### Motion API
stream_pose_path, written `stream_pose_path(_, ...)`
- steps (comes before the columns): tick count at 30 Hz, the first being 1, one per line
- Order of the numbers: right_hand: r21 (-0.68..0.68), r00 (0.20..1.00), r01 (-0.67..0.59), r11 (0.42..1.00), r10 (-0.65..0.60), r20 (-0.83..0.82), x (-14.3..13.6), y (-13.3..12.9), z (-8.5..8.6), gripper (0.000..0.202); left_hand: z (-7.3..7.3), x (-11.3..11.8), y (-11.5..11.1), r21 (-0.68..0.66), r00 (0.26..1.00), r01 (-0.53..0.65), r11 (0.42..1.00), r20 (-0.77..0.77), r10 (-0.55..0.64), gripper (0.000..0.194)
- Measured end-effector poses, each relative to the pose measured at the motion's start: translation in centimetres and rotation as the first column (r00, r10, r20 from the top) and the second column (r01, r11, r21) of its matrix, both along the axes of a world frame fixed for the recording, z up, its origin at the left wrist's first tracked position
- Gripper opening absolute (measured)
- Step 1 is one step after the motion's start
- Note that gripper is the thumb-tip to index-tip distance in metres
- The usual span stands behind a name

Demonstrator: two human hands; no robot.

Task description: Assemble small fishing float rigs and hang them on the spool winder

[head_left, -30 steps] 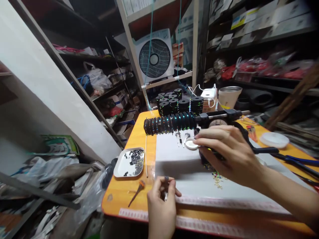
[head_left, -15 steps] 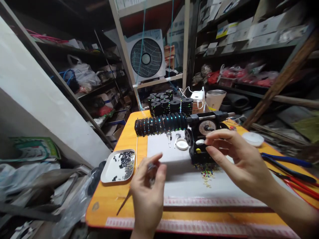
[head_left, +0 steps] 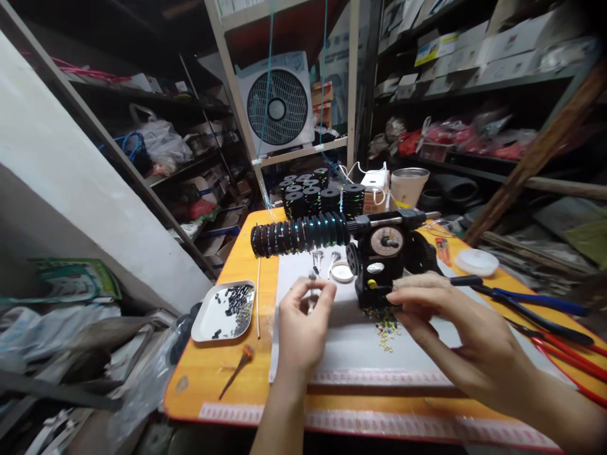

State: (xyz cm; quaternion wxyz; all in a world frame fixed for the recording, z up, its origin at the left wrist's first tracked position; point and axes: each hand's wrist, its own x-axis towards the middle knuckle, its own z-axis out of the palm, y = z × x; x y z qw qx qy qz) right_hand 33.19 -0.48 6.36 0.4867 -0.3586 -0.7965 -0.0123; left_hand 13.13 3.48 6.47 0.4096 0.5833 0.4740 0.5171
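My left hand is over the white sheet, its thumb and fingers closed round a small metallic piece that I cannot make out clearly. My right hand hovers just right of the small colored beads, thumb and index finger close together; whether anything lies between them is too small to tell. Behind both hands stands a black machine with a round dial. A ribbed black roll extends left from it. Small metal parts lie near a round white lid.
A white tray of black pieces and a brush are at the left. Pliers with blue and red handles lie at the right. Black spools, a cup and a fan are at the back.
My left hand has moved right and up, uncovering the brush. My right hand has moved lower, away from the machine's dial, to beside the beads. The view has shifted slightly.
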Motion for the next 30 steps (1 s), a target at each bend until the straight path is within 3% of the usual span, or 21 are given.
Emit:
stream_pose_path(2,-0.006,1.000,0.004,1.000,-0.004,-0.005,0.1,0.2,-0.2,0.027,-1.1,-0.8,-2.2,-0.083,0.997,0.046,0.995,0.065,-0.041,0.028)
stream_pose_path(4,-0.002,1.000,-0.004,1.000,0.004,-0.002,0.0,0.3,-0.4,0.027,-2.3,-1.6,-4.3,-0.209,0.967,0.106,0.972,0.251,-0.052,0.032)
stream_pose_path(7,0.024,0.999,-0.040,0.999,0.039,0.029,-0.5,0.6,-0.7,0.032,-3.8,-2.5,-6.7,-0.345,0.868,0.242,0.907,0.495,-0.044,0.035)
stream_pose_path(10,0.080,0.987,-0.111,0.991,0.101,0.127,-1.5,1.0,-1.1,0.036,-4.8,-3.0,-8.1,-0.376,0.760,0.382,0.844,0.647,-0.056,0.033)
stream_pose_path(16,0.219,0.848,-0.314,0.924,0.169,0.503,-3.7,2.2,-1.4,0.037,-5.8,-3.7,-8.9,-0.368,0.654,0.455,0.811,0.757,-0.023,0.028)
stream_pose_path(19,0.210,0.790,-0.429,0.878,0.253,0.559,-4.5,2.8,-0.8,0.031,-6.1,-3.8,-9.4,-0.360,0.650,0.452,0.816,0.760,-0.025,0.029)
stream_pose_path(22,0.180,0.750,-0.524,0.832,0.351,0.560,-5.0,3.1,-0.1,0.029,-6.2,-4.1,-9.9,-0.383,0.708,0.394,0.836,0.706,-0.011,0.030)
stream_pose_path(25,0.135,0.742,-0.542,0.829,0.397,0.540,-5.5,3.2,-0.1,0.022,-6.0,-5.7,-10.2,-0.357,0.841,0.211,0.910,0.540,0.017,0.031)
stream_pose_path(28,0.102,0.824,-0.465,0.879,0.388,0.414,-5.9,3.2,-0.7,0.017,-5.1,-9.1,-10.1,-0.252,0.962,-0.059,0.966,0.244,0.123,0.040)
stream_pose_path(30,0.056,0.865,-0.411,0.910,0.370,0.338,-6.1,3.1,-1.4,0.018,-4.3,-11.7,-9.7,-0.172,0.967,-0.255,0.952,-0.062,0.247,0.036)
